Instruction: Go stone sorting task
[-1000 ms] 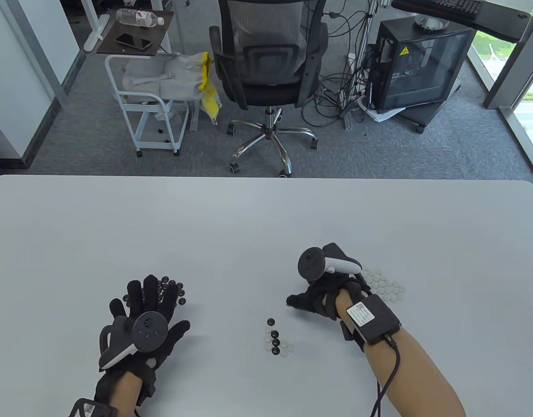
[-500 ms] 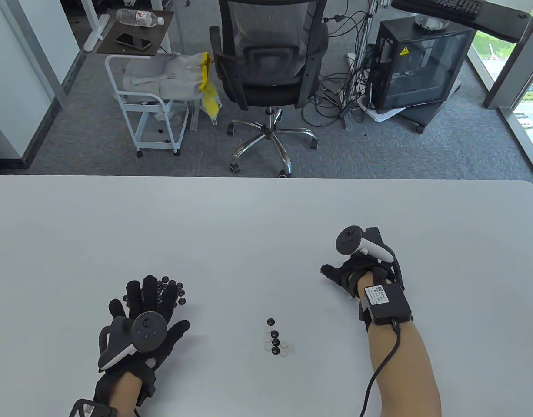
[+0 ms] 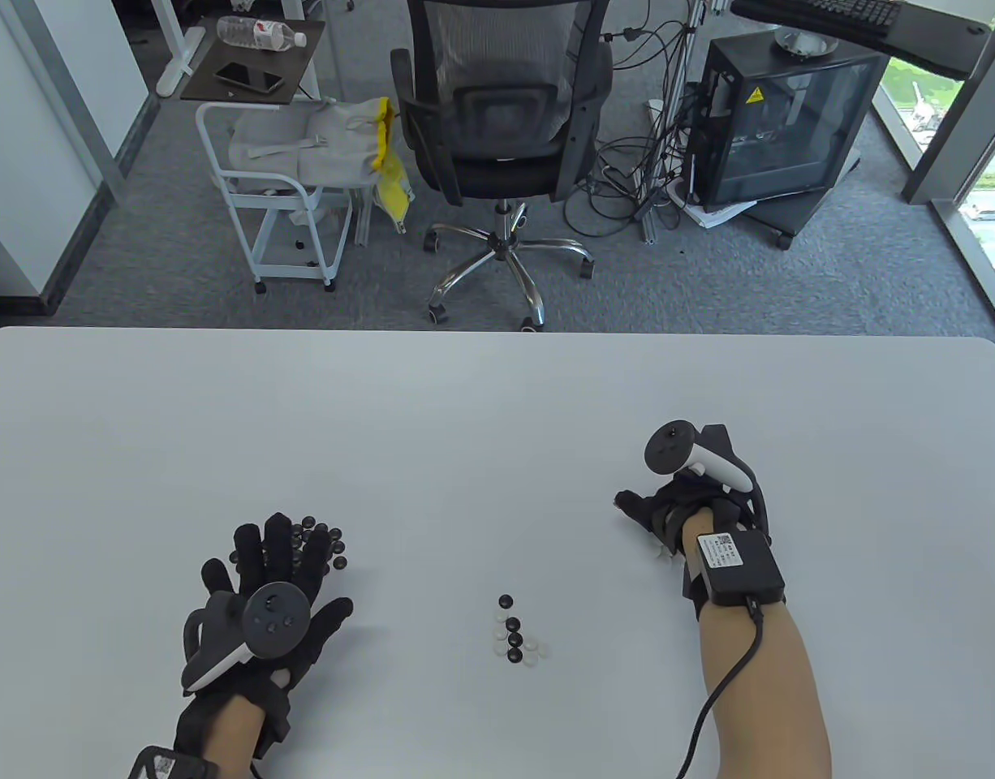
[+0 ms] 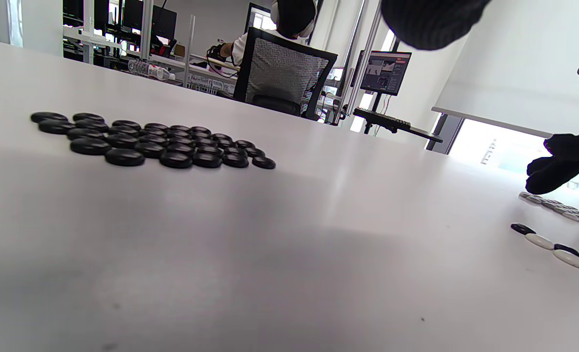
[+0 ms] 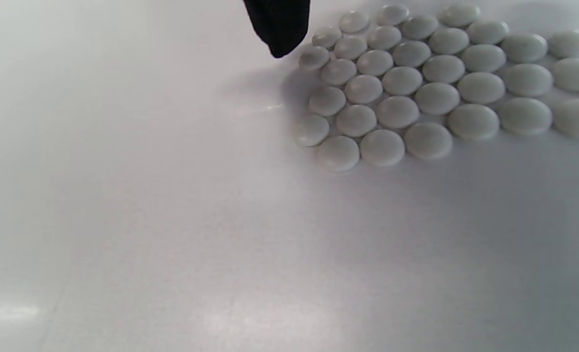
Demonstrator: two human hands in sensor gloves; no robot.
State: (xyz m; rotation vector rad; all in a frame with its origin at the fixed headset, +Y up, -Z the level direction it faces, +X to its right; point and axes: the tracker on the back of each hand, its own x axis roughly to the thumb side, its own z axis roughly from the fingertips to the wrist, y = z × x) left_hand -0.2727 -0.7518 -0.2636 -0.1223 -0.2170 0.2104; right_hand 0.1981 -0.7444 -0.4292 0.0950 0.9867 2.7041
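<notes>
Flat white surface (image 3: 465, 422) carries loose stones; all lie bare on it, in three groups.

Near left: cluster of round glossy black Go stones (image 4: 152, 142), packed touching, one layer. Left hand (image 3: 262, 604), black sensor glove, lies flat on the surface with fingers spread straight; its fingertips (image 3: 278, 527) cover the near part of that cluster. Holds nothing.

Right side: patch of round matte white Go stones (image 5: 416, 83), tightly packed rows. Right hand (image 3: 676, 515) sits over them, hiding most from the table view. One gloved fingertip (image 5: 279, 29) is just beside the patch's left edge. Whether it pinches a stone: cannot tell.

Near centre, between the hands: small mixed heap of black and white stones (image 3: 515, 633), touching each other.
</notes>
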